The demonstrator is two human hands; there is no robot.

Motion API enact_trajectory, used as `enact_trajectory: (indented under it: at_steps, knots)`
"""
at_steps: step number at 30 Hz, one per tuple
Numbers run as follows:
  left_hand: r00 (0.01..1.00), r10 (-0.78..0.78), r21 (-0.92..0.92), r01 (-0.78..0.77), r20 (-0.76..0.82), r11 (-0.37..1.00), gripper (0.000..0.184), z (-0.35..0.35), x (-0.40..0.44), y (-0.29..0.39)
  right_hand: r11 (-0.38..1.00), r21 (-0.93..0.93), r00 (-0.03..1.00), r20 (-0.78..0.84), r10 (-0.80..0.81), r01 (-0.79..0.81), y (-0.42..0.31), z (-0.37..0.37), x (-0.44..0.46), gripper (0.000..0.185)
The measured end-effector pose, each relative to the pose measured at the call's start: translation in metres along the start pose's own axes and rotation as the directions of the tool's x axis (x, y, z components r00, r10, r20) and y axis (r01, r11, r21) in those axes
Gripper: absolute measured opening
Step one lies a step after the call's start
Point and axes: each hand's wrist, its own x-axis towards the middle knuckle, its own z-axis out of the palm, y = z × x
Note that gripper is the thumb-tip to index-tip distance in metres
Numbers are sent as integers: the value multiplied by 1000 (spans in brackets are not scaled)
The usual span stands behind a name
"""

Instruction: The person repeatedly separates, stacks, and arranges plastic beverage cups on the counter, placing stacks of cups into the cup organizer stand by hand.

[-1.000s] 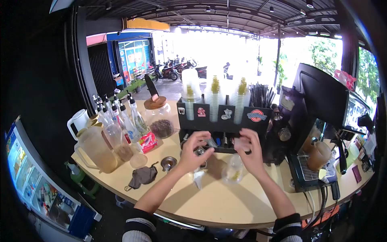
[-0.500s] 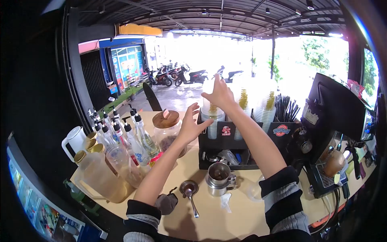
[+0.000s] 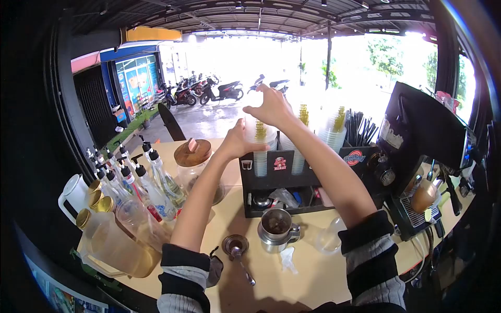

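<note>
My left hand [image 3: 239, 143] is wrapped round the side of the leftmost stack of clear plastic cups [image 3: 261, 136], its thumb across the front. Above it, my right hand [image 3: 271, 108] curves round the top of the same stack, where bright light washes out the cup edges. These cups stand in a black organizer [image 3: 279, 177]. Nearer to me are a metal drip filter pot with dark contents [image 3: 275, 223], a spoon [image 3: 242, 266] resting on a small round metal dish [image 3: 235, 244], and a clear cup [image 3: 330, 237] partly behind my right forearm.
Pump bottles [image 3: 159, 193], a large pitcher [image 3: 117, 250] and a wooden-lidded jar [image 3: 193, 159] are on the left. More cup stacks [image 3: 334, 128] and black straws [image 3: 360, 129] are right of my hands. An espresso machine [image 3: 417, 203] stands farther right. A crumpled tissue [image 3: 288, 260] lies in front.
Both hands have moved from above the counter up to the leftmost cup stack. My left hand has closed in on its side since the middle frame. The camera view has shifted.
</note>
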Motion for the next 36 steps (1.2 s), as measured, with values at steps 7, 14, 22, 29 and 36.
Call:
enact_trajectory:
  at_steps: [7, 14, 22, 29, 36]
  knots:
    - [998, 50, -67, -48, 33, 997, 97, 6, 7, -14, 995, 78, 997, -39, 73, -70, -4, 4, -4, 66]
    - [995, 37, -57, -32, 95, 998, 96, -1, 7, -6, 994, 88, 994, -80, 78, -71, 1, 12, -2, 66]
    - [993, 55, -118, -42, 109, 992, 103, -1, 6, -5, 979, 176, 972, -230, -57, 99, -1, 19, -2, 66]
    - [996, 83, 67, -81, -31, 995, 121, 11, 10, -21, 969, 186, 952, -286, -105, 162, -7, 13, 12, 63]
    - [962, 115, -232, -57, 246, 971, 118, 6, 12, -36, 948, 199, 874, -467, -133, 250, -2, -19, 24, 56]
